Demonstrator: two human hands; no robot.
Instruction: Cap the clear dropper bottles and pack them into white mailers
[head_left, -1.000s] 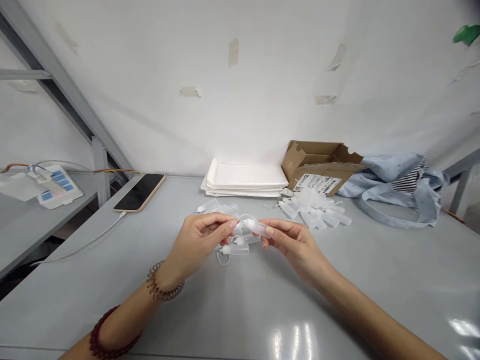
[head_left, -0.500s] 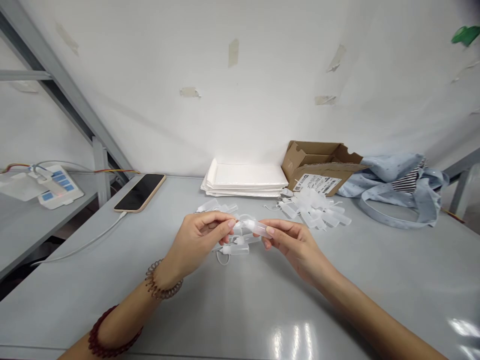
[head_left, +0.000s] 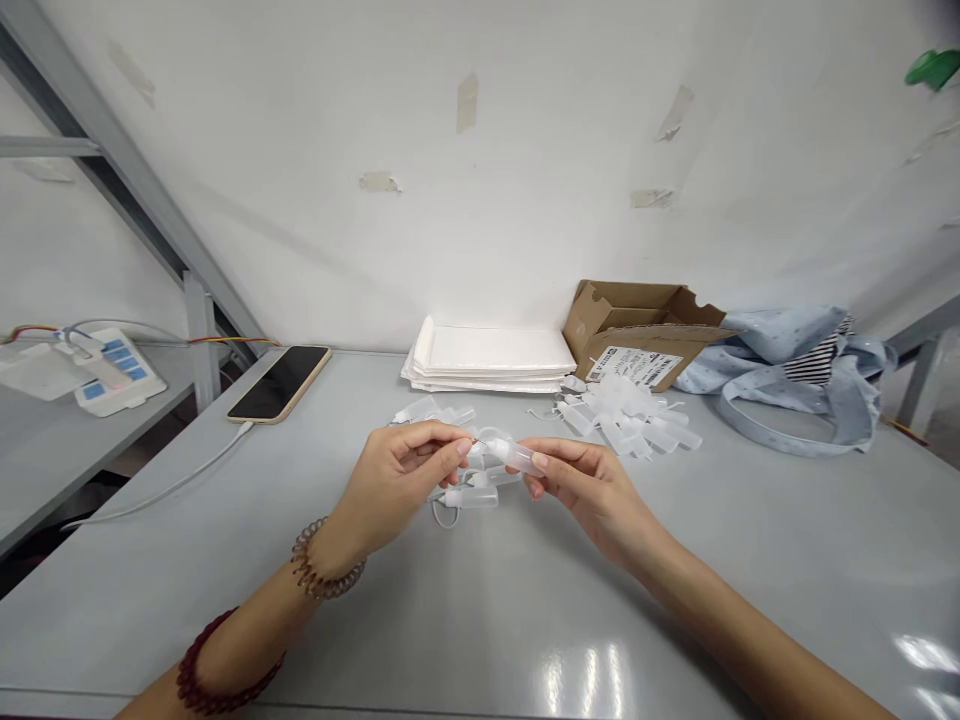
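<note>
Pinching lightly should suit the small bottle, held above the worktop: the right hand has its grip closed around the body, the left hand pinches the thin tip. Keeping both aligned likely avoids bending the tip.

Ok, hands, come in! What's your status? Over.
Right hand gripping bottle. Left hand pinched at its tip. Other bottles close by on table, seemingly not blocking.
</note>
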